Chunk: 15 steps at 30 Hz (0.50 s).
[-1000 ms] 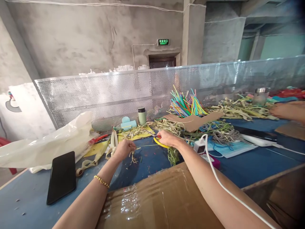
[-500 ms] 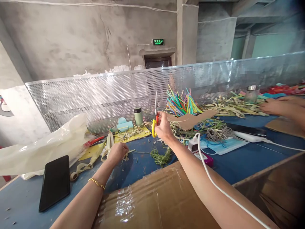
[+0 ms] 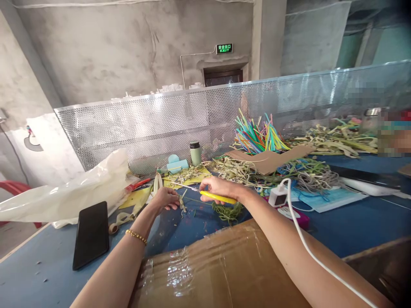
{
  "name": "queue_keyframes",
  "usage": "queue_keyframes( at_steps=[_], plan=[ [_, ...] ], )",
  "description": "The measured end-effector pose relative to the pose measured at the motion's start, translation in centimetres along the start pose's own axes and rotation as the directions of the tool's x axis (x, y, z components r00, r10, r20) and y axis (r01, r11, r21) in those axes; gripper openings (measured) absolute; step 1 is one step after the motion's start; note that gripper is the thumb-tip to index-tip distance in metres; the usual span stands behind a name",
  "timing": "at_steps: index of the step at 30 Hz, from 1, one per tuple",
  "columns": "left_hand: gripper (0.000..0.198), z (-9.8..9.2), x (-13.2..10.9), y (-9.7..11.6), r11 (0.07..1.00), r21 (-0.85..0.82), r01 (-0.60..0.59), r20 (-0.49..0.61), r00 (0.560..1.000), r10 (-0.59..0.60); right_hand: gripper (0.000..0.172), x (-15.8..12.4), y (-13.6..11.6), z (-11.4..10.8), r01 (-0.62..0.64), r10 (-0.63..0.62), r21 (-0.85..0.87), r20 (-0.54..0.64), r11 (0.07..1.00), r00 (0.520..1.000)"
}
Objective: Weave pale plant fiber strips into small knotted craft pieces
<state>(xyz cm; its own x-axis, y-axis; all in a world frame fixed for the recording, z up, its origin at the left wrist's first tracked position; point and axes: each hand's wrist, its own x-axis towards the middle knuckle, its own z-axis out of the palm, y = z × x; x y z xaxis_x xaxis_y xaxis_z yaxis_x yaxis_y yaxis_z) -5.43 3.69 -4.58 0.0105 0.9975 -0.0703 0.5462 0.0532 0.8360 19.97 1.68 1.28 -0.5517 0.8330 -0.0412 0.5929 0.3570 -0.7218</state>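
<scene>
My right hand is closed on a pair of scissors with yellow handles, held sideways so the blades point left. My left hand, a gold beaded bracelet at its wrist, pinches the end of a green yarn. A small pale tuft of shredded strips shows at its fingertips. From there a thin green strand runs right, under the scissors, to a loose tangle of green yarn on the blue tabletop. Pale strips lie beside and behind the left hand.
A black phone and a plastic bag are on the left. A cardboard box is in front of me. Colored stems, a green bottle, a white charger and a blue mask lie beyond. A white cable crosses my right arm.
My right hand has lowered the scissors from upright to sideways and brought them left, close to my left hand. The left hand still pinches the yarn. The view has shifted slightly.
</scene>
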Motion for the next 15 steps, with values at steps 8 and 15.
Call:
queue_keyframes(
  at_steps=[8,15],
  plan=[
    [0.03,-0.4,0.1,-0.1,0.981,-0.184,0.063,0.038,0.998,-0.057,0.025,0.4,0.6,0.6,0.119,-0.126,-0.465,0.015,0.877,0.992],
    [0.017,-0.2,0.0,0.4,0.982,-0.164,0.09,0.031,0.996,-0.086,0.035,-0.4,-0.7,2.3,0.04,-0.219,-0.764,-0.133,0.644,0.967]
  ],
)
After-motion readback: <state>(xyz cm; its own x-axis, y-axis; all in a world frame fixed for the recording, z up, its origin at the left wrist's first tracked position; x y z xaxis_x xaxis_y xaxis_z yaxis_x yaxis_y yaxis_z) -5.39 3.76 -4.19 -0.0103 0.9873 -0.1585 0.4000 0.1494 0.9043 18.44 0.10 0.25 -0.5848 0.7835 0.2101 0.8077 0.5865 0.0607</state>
